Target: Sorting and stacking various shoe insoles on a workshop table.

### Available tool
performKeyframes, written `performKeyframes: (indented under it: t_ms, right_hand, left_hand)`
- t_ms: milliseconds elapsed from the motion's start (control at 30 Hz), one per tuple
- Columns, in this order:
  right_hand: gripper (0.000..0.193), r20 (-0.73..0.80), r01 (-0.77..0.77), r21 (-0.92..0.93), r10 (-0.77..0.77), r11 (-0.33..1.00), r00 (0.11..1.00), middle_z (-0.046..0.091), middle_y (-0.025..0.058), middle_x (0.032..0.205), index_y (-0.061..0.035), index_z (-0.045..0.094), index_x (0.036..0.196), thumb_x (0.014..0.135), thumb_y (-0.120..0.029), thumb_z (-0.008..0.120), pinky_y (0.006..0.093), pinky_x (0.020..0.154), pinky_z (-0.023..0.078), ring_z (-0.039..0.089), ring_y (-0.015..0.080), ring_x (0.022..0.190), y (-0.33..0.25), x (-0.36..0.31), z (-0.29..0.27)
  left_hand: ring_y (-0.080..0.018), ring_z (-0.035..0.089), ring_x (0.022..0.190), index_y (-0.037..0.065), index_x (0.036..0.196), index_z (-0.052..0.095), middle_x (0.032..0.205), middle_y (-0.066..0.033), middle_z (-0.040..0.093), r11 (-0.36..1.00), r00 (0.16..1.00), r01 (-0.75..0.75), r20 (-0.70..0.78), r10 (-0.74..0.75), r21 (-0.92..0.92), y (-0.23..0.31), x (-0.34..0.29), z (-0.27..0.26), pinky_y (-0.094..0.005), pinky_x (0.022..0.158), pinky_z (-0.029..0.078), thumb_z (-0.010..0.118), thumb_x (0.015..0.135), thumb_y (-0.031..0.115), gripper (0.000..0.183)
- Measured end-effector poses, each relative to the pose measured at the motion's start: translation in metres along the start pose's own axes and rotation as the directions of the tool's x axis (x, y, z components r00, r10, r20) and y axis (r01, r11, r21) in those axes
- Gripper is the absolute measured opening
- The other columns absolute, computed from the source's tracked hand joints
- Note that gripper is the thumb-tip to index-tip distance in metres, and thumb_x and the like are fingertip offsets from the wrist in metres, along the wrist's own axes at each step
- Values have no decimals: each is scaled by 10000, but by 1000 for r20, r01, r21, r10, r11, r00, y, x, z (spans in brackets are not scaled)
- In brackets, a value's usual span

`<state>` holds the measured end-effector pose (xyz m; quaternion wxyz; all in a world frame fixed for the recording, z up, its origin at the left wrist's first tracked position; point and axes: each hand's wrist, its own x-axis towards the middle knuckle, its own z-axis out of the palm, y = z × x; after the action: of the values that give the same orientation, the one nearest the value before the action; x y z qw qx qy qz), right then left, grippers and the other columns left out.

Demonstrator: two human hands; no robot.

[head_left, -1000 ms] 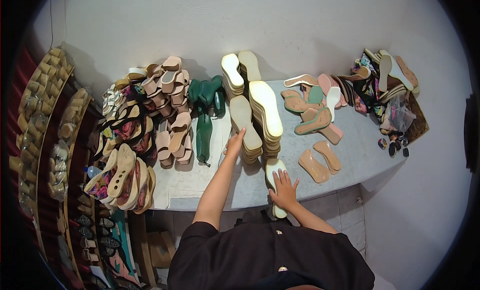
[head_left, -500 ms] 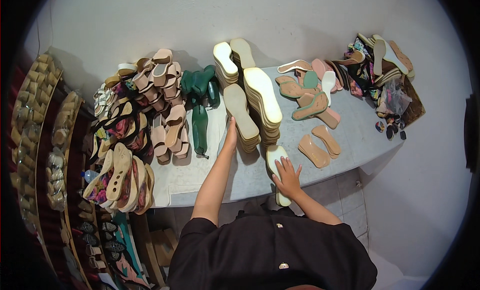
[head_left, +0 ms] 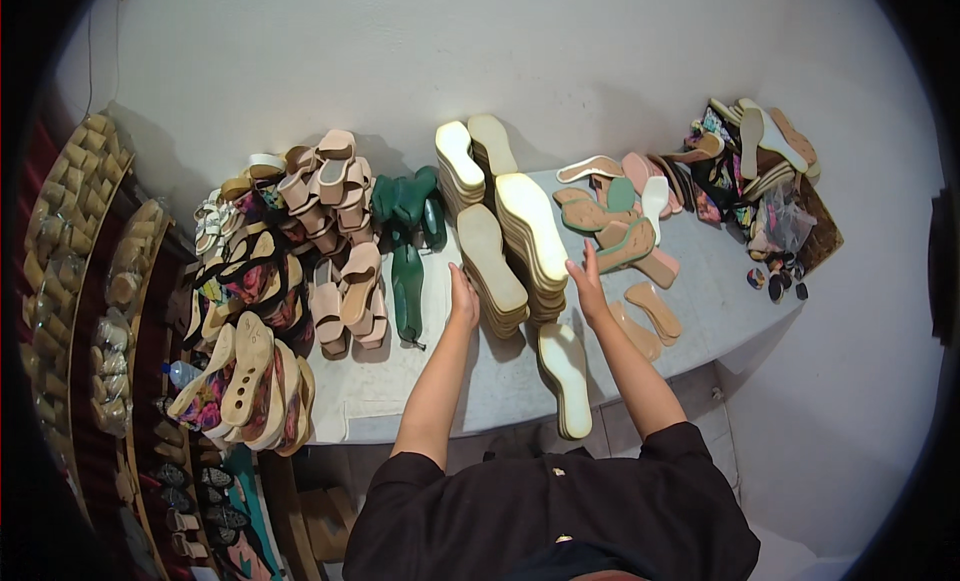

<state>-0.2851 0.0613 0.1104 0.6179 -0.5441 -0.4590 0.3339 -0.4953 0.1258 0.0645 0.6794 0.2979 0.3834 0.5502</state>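
My left hand is open, its fingers lying along the left side of a stack of greyish shoe soles. My right hand is open too, upright by the right side of a taller stack of cream soles; whether it presses on that stack I cannot tell. Both stacks stand side by side between my hands. Just in front of them, a low stack of pale soles sticks out past the table's near edge, with no hand on it. Behind stand two more sole stacks, one cream and one greyish.
Left on the table are green shoe lasts, beige sandals and wedge soles. Loose insoles and sandal parts lie right, before a heaped box. Shelves of footwear stand far left.
My right hand has left the low front stack and moved up to the side of the tall cream stack. My left hand stays beside the greyish stack. The whole view has shifted slightly.
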Motion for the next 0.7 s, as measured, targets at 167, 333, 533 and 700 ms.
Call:
performKeyframes:
  t_ms: [167,333,533,700]
  right_hand:
    - [780,350,-384,10,357,923,866,414,125,1309,-98,309,1361,742,-491,577,354,942,316,395,243,1185,-24,11,15]
    - [687,381,-568,2,525,823,761,541,76,1138,-100,420,1265,738,-518,561,327,810,390,512,196,995,-17,13,7]
    - [663,401,-571,4,522,821,753,565,60,1087,-81,455,1228,735,-511,564,310,794,399,524,179,965,-13,13,15]
    - [643,383,-558,-18,522,829,762,571,54,1072,-93,467,1218,736,-506,568,306,787,403,527,176,955,-12,16,4]
  left_hand:
    - [-220,399,1204,35,1348,267,1323,-128,397,988,991,-82,96,96,-134,-8,11,1,-329,1011,313,284,937,499,620]
    - [-213,426,1173,44,1311,304,1279,-108,422,982,987,-56,138,81,-179,-11,16,7,-331,974,360,361,923,488,592]
    - [-224,400,1209,41,1351,295,1332,-103,402,992,992,-101,71,106,-74,-23,27,-9,-341,1013,312,285,937,494,613]
    - [-216,380,1212,1,1325,273,1327,-133,364,999,994,-41,98,39,25,-16,17,5,-327,1009,310,315,921,524,662]
